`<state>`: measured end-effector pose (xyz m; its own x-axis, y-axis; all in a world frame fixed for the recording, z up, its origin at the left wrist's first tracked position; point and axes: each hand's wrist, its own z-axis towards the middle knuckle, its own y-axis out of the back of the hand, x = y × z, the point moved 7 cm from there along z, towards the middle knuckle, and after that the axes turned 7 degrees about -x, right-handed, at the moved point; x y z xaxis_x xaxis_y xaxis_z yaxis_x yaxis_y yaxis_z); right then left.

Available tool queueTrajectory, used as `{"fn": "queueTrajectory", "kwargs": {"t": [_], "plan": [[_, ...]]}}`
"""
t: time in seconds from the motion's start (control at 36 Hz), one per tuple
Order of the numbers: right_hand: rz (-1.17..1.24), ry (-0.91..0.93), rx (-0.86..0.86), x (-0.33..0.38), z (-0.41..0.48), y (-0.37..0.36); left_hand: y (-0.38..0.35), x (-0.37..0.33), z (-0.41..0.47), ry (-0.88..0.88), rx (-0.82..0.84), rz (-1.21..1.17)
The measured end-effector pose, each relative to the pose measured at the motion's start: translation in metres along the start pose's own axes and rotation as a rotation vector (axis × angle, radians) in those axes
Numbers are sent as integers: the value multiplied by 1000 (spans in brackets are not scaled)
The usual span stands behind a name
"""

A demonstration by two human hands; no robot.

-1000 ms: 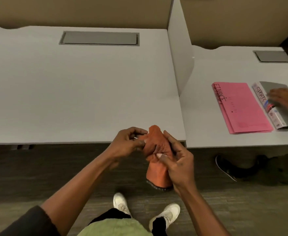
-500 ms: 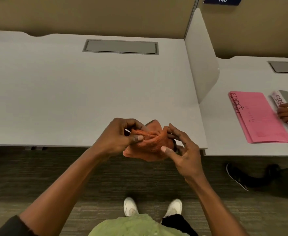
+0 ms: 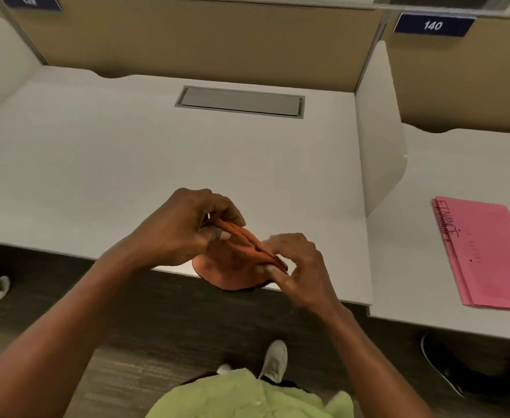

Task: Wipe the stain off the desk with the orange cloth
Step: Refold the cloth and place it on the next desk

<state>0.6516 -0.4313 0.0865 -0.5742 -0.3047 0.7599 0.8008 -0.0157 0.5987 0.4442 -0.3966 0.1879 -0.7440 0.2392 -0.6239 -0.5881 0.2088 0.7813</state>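
Note:
The orange cloth point(image 3: 232, 267) is folded into a thick pad above the front edge of the white desk point(image 3: 112, 164). My left hand point(image 3: 181, 227) pinches the pad's upper left end between thumb and fingers. My right hand point(image 3: 296, 263) pinches its lower right end. The cloth's lower part hangs over the desk edge. I cannot make out any stain on the desk surface.
A grey cable hatch point(image 3: 240, 101) is set into the back of the desk. A white divider point(image 3: 378, 140) separates it from the neighbouring desk, where pink folders point(image 3: 489, 251) lie. Shoes point(image 3: 274, 359) stand on the dark floor below.
Both hands have carried the cloth up and forward from below the desk edge to over it, folding it into a flatter pad. The other person's hand on the right desk has left the view.

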Motion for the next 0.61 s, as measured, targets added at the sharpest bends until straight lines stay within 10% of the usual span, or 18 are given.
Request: {"fn": "queueTrajectory", "kwargs": {"t": [0.61], "plan": [[-36, 97, -143, 16, 118, 32, 46, 71, 12, 285, -555, 14]]}}
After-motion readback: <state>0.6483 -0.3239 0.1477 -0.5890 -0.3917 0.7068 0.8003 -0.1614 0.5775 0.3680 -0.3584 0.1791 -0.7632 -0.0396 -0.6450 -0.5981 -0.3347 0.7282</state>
